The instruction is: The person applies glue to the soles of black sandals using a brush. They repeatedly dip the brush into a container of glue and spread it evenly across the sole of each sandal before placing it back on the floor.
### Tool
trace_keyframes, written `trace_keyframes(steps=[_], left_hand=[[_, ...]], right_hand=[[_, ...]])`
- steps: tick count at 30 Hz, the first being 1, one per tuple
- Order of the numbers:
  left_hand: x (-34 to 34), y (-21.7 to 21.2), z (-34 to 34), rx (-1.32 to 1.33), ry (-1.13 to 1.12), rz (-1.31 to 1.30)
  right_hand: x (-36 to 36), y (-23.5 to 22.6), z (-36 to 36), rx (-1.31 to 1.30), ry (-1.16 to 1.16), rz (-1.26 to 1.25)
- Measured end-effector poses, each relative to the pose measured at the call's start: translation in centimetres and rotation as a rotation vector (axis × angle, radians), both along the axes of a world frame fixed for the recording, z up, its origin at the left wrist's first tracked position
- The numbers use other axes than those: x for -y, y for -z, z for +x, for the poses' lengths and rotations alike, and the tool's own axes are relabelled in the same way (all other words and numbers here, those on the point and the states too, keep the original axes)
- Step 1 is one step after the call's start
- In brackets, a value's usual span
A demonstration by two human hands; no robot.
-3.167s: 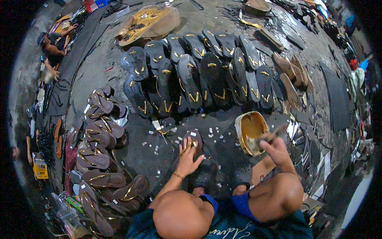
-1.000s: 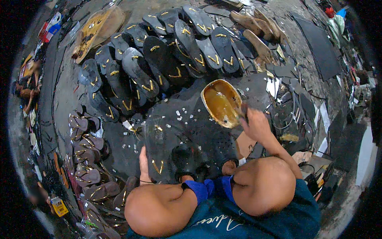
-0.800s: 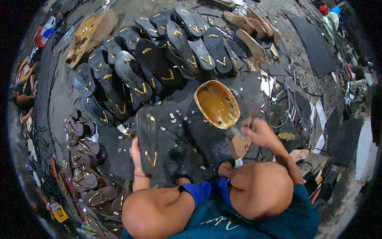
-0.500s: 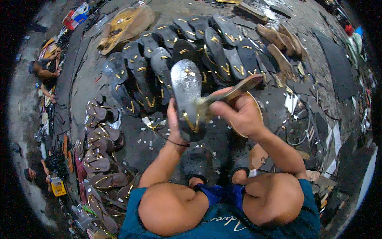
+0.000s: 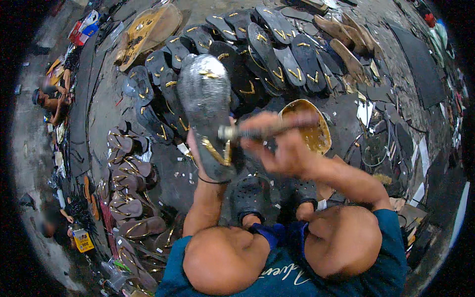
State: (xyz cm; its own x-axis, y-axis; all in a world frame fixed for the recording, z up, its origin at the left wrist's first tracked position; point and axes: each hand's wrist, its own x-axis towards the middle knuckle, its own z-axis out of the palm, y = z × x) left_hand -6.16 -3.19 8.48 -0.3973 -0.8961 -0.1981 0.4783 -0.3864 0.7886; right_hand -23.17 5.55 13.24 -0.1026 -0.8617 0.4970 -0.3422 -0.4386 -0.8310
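Observation:
My left hand [image 5: 196,154] grips a black sandal sole [image 5: 205,94] by its lower end and side, fingers wrapped beneath. The sole's surface is wet and shiny, with gold strap ends folded over near the top and along the lower part. In my right hand [image 5: 287,153] is a brush [image 5: 262,131], smeared by motion; its pale tip is at the sole's right edge. Whether the tip touches the sole, I cannot tell. Just beyond the right hand sits a yellowish bowl [image 5: 324,134] with stained inner walls, partly hidden by the hand and brush.
Several black soles [image 5: 267,54] with gold straps lie in rows ahead. Brown sandals [image 5: 126,208] are stacked at left. Wooden foot forms [image 5: 341,37] stand at far right, a stained yellow tray [image 5: 148,34] at far left. Other people [image 5: 52,99] sit at the left edge.
The sole has moved up and left and appears larger. My right hand with the brush has shifted slightly left and down, uncovering more of the yellowish bowl.

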Motion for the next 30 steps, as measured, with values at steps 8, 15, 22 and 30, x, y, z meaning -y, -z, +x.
trace_keyframes(steps=[8, 15, 22, 30], left_hand=[[0.1, -0.3, -0.4, -0.504, 0.105, 0.377], [-3.4, -0.9, -3.9, 0.098, 0.106, 0.289], [-0.6, -1.5, -2.1, -0.378, 0.224, 0.334], [2.9, -2.6, -4.2, -0.231, 0.136, 0.327]], right_hand=[[-1.6, 0.8, 1.6, -0.259, -0.033, -0.129], [2.2, -1.3, -2.4, -0.415, -0.011, -0.329], [-3.4, -2.1, 1.8, -0.458, -0.250, -0.314], [-5.2, 1.2, -0.5, -0.387, -0.294, 0.004]])
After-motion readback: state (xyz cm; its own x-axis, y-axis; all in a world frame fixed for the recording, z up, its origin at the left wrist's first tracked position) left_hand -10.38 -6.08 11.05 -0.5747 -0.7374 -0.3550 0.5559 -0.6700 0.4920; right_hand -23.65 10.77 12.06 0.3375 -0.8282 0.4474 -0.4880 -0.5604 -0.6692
